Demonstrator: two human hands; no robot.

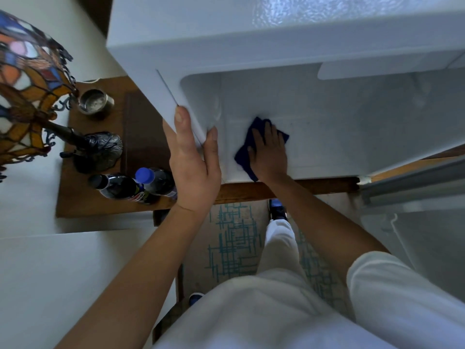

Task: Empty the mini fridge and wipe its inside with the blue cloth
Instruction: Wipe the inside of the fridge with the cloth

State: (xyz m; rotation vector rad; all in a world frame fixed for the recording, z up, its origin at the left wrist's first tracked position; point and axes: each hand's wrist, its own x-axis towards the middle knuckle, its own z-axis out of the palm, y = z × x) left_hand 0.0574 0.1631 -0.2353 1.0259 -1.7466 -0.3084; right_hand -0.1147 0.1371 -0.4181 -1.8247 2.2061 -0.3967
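The white mini fridge [251,59] stands on a wooden table with its inside open to me and nothing stored in it. My right hand [269,152] lies flat on the blue cloth [242,157], pressing it against the fridge floor near the front left corner. My left hand [193,167] braces the fridge's left front edge, with straight fingers along the outer wall and the thumb on the inner side. Two dark soda bottles [136,183] stand on the table just left of the fridge.
The fridge door [415,187] hangs open at the right. On the wooden table [75,205] stand a stained-glass lamp [30,79] with a dark metal base and a small metal cup [94,102]. Below me are my white trousers and a patterned rug [234,243].
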